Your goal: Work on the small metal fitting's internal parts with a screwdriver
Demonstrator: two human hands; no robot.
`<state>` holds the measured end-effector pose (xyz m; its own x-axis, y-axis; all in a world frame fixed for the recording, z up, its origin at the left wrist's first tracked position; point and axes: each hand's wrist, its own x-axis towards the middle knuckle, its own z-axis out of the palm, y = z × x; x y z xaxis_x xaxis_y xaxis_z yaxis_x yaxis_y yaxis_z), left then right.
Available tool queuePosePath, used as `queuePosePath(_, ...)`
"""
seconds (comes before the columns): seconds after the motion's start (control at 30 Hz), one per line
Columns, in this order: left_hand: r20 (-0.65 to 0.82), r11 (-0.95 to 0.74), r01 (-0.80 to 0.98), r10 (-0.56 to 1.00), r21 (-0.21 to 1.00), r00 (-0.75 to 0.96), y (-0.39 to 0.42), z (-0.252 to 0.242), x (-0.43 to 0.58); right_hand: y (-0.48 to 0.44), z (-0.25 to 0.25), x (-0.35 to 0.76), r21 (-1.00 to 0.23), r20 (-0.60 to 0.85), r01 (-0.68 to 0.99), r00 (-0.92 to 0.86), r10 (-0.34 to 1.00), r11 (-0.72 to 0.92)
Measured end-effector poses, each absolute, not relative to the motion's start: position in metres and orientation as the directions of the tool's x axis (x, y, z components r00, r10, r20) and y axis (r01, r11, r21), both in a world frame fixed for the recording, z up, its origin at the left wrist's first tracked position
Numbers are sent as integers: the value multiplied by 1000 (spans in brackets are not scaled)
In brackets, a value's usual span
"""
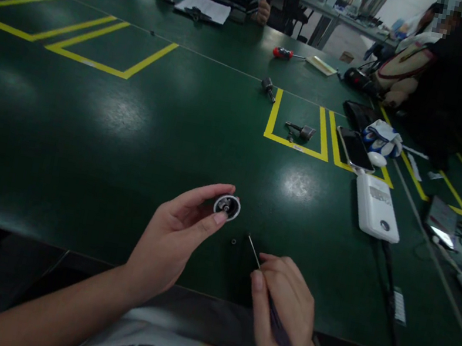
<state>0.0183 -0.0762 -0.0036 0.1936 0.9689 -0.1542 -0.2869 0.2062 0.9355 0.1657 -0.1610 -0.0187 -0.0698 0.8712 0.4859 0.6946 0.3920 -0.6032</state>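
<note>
My left hand (178, 232) is closed on a small round metal cup-shaped part (232, 209), held by its rim between thumb and fingers. Its open side faces me, and a small fitting shows inside. In my right hand (286, 302) is a screwdriver (279, 330) with a dark handle, its thin shaft pointing up and left. The tip is apart from the metal part. A tiny dark nut-like piece (234, 241) lies on the green table (131, 179) between my hands.
Two dark metal shafted parts lie farther off, one part (303, 131) inside a yellow tape outline, another (267, 87) outside. A red screwdriver (283, 53), a phone (355, 149), gloves (382, 139) and a white cabled device (378, 208) sit to the right. Across the table, a person sits behind a clipboard (204, 7).
</note>
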Motion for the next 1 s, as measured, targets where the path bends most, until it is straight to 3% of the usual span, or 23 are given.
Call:
queuePosePath(0.23,-126,174,-189,962,966,241,-77,-8,20,-172,-5,164,-610,642,616,15,767,499)
queuePosePath(1.0,-28,45,-69,972,997,235,-83,-2,28,-159,5,153,-611,644,592,-15,765,526)
